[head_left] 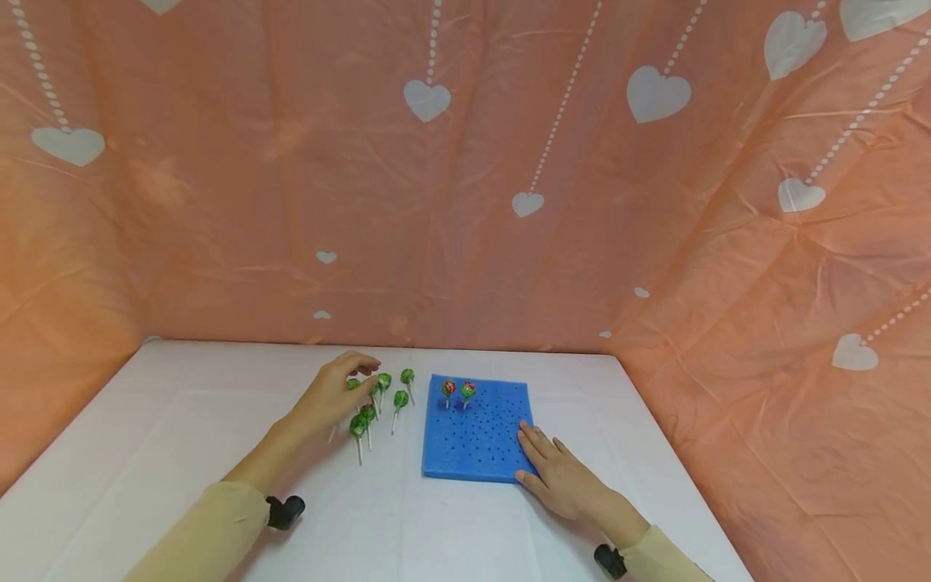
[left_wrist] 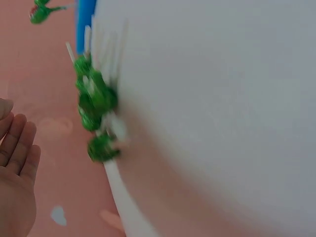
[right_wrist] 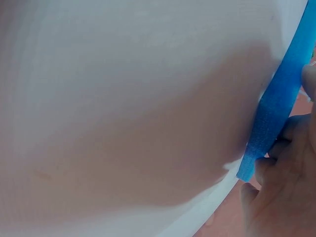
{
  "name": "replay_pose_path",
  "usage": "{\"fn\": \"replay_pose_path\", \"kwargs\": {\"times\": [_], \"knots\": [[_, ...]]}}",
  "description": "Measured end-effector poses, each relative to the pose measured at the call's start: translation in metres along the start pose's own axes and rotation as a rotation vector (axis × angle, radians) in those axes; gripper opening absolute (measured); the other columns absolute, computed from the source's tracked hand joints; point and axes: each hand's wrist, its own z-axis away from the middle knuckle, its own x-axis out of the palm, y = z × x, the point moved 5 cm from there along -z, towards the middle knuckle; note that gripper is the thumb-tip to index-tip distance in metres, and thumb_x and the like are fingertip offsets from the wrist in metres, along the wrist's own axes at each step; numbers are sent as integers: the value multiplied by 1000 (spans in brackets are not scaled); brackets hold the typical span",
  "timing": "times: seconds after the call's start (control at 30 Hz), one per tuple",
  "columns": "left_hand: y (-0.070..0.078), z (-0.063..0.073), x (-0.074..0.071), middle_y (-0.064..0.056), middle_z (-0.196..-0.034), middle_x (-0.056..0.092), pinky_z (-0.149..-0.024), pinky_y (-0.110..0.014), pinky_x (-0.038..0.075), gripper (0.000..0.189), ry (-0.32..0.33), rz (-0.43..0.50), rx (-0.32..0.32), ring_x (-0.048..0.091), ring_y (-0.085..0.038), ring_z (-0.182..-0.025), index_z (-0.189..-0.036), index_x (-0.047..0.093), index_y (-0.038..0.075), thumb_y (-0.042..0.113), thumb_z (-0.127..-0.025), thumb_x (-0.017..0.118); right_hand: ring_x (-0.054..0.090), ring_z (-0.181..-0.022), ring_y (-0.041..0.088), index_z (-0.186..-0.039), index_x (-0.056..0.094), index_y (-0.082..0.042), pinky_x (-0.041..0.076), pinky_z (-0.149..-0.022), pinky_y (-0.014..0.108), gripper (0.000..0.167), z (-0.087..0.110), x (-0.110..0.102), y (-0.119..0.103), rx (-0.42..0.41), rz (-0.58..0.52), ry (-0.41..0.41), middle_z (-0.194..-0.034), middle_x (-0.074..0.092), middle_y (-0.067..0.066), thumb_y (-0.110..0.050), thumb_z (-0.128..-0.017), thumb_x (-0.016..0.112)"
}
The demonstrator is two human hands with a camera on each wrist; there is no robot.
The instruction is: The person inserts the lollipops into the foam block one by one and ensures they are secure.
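Observation:
My left hand [head_left: 343,386] hovers over a loose group of green-wrapped lollipops [head_left: 358,425] on the left part of the table. Its fingers are loosely bent, and the left wrist view shows that hand [left_wrist: 17,168] with nothing in its grasp, apart from the blurred lollipops [left_wrist: 98,98]. To the right lies a blue foam board [head_left: 458,461] dotted with small holes. Two red-and-green lollipops [head_left: 468,390] stand upright near its far left corner. My right hand [head_left: 563,478] rests with extended fingers on the board's right edge; the right wrist view shows the fingers touching the blue foam [right_wrist: 276,108].
A white cloth covers the table [head_left: 385,525]. Behind and beside it hangs an orange curtain [head_left: 473,267] with white hearts. Two lollipops [head_left: 401,399] lie between the group and the board. Black wrist devices [head_left: 285,512] sit at both sleeves.

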Motion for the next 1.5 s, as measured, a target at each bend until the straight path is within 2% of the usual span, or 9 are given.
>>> {"fn": "replay_pose_path", "kwargs": {"times": [0.17,0.3,0.53,0.67,0.77,0.9,1.23,1.5], "knots": [[-16,9,-12,-17,-116,68,-91,-55,56,26,-5,-52,-14,66,-33,-105,-123,68,-4,1,-97,69,23,-156,37,-161,30,2,25,-123,60,70,0,-1,0,3,-11,-5,-171,20,16,-46,-111,45],[-28,16,-18,-18,-113,68,-92,-55,57,25,-45,-85,-48,66,-34,-103,-121,67,-7,2,-98,68,23,-156,37,-161,30,1,25,-124,60,71,0,-1,0,6,-15,-9,-172,20,15,-46,-111,45],[-37,21,-21,-10,-101,68,-80,-40,59,19,-138,-129,-80,65,-22,-91,-113,70,-7,5,-97,70,22,-157,37,-161,29,1,24,-124,60,71,0,0,1,6,-16,-10,-172,20,15,-47,-111,44],[-39,21,-17,-8,-99,68,-79,-38,58,19,-208,-153,-83,65,-20,-89,-109,71,-6,9,-97,72,22,-157,36,-161,29,1,24,-124,59,71,-1,0,1,8,-10,-6,-172,19,14,-46,-111,44],[-40,21,-15,-8,-97,68,-78,-39,57,19,-234,-176,-84,64,-19,-88,-107,72,-5,11,-97,72,22,-157,36,-161,29,1,24,-124,59,70,-1,-1,0,7,-5,-7,-172,20,14,-46,-111,44],[-41,19,-13,-6,-95,67,-76,-38,56,16,-246,-195,-77,62,-16,-85,-105,73,-3,11,-97,72,23,-156,37,-161,30,2,24,-124,60,70,0,-1,-1,3,-9,-9,-171,20,15,-45,-111,44],[-38,19,-12,-2,-87,65,-73,-37,53,14,-245,-219,-15,58,-15,-80,-100,73,-3,9,-94,73,23,-156,37,-161,30,2,24,-124,60,70,0,-3,-2,7,-21,-9,-171,21,16,-44,-111,45],[-37,19,-10,-1,-87,65,-73,-36,53,12,-272,-209,-40,58,-14,-79,-99,73,-2,9,-94,74,23,-156,38,-161,30,2,24,-124,61,69,1,-4,-3,7,-32,-4,-171,21,16,-43,-111,46]]}}
